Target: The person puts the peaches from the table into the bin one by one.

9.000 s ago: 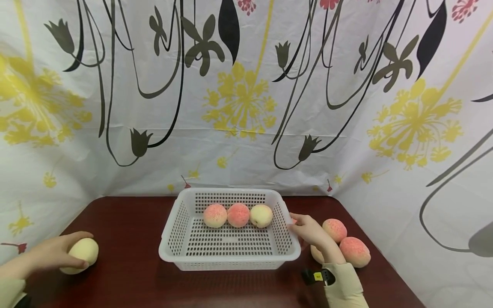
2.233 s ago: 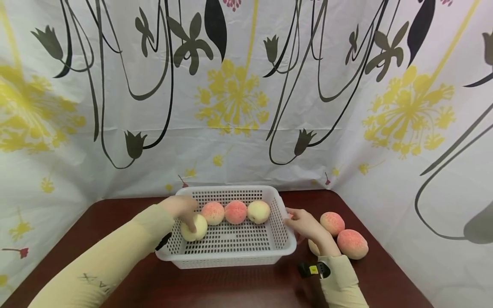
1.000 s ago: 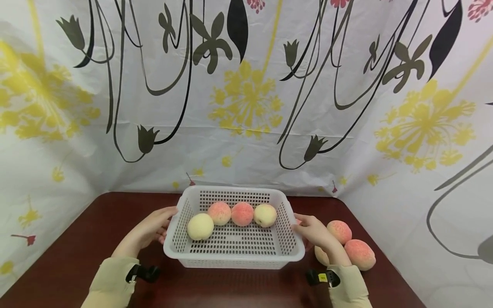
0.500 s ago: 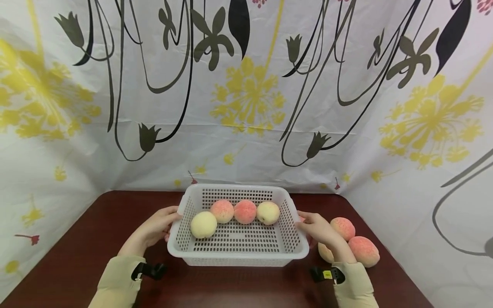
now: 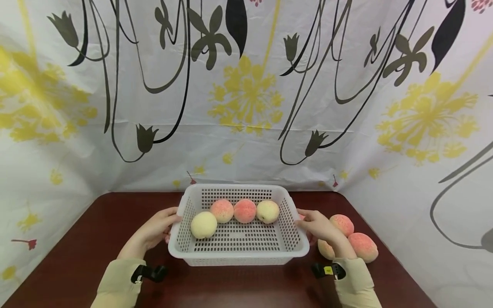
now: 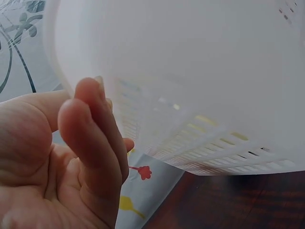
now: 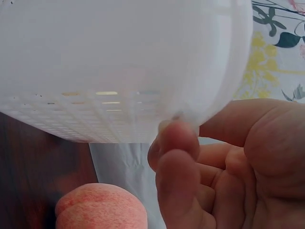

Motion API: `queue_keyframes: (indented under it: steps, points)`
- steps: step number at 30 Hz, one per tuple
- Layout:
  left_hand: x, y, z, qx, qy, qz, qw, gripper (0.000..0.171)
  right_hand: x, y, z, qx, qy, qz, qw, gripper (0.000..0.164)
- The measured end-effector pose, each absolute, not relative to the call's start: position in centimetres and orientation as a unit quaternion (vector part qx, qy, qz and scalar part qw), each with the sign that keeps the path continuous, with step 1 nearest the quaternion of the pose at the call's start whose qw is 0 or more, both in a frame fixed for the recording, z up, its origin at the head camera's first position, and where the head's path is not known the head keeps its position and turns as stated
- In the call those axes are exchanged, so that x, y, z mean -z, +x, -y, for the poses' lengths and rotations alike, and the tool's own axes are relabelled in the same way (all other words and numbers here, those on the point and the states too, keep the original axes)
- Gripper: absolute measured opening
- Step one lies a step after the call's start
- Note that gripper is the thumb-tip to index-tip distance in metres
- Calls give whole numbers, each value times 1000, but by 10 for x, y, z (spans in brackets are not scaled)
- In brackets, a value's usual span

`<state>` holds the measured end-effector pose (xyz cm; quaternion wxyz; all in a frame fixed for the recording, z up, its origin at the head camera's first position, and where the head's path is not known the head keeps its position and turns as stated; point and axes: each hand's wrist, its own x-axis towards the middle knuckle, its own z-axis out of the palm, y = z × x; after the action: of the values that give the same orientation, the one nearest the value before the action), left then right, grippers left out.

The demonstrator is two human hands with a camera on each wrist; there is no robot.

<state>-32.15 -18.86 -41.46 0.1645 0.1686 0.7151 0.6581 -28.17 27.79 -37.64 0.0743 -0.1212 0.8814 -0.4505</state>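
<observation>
A white perforated plastic basket (image 5: 239, 256) stands in the middle of the table. Three peaches line its back half: a pink-and-yellow peach (image 5: 222, 211), a redder peach (image 5: 245, 211) and a pale peach (image 5: 267, 211). A yellow peach (image 5: 203, 225) lies in front of them at the left. My left hand (image 5: 155, 226) grips the basket's left rim, fingers curled under the lip in the left wrist view. At the opposite rim, my right hand (image 5: 317, 226) grips likewise, its fingertips (image 7: 177, 138) beneath the lip.
Right of the basket, partly behind my right arm, lie a pink peach (image 5: 342, 224), a larger pink peach (image 5: 363, 247) and a pale one (image 5: 325, 249). Another pink peach is mostly hidden by my right hand. A flower-printed curtain (image 5: 246, 154) hangs around the dark red table (image 5: 231, 286).
My left hand carried the yellow peach from the table's left side into the basket, let go, then took hold of the left rim. My right hand stayed at the right rim.
</observation>
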Motion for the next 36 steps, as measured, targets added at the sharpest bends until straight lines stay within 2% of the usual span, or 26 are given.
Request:
queue_keyframes:
  steps: [12, 21, 27, 30, 36]
  points:
    - [411, -322, 185, -664, 167, -711, 161, 49, 350, -291, -287, 341, -86, -934, 70, 55]
    - [411, -321, 186, -669, 151, -711, 155, 49, 314, -320, -333, 234, -77, -969, 36, 60]
    - [413, -319, 189, -669, 150, -711, 154, 50, 320, -335, -367, 166, -96, -981, 16, 53]
    - [414, -317, 191, -669, 149, -711, 156, 51, 328, -337, -378, 153, -90, -984, 32, 54]
    - [414, -318, 193, -671, 155, -709, 155, 51, 338, -340, -392, 189, -32, -976, 105, 61]
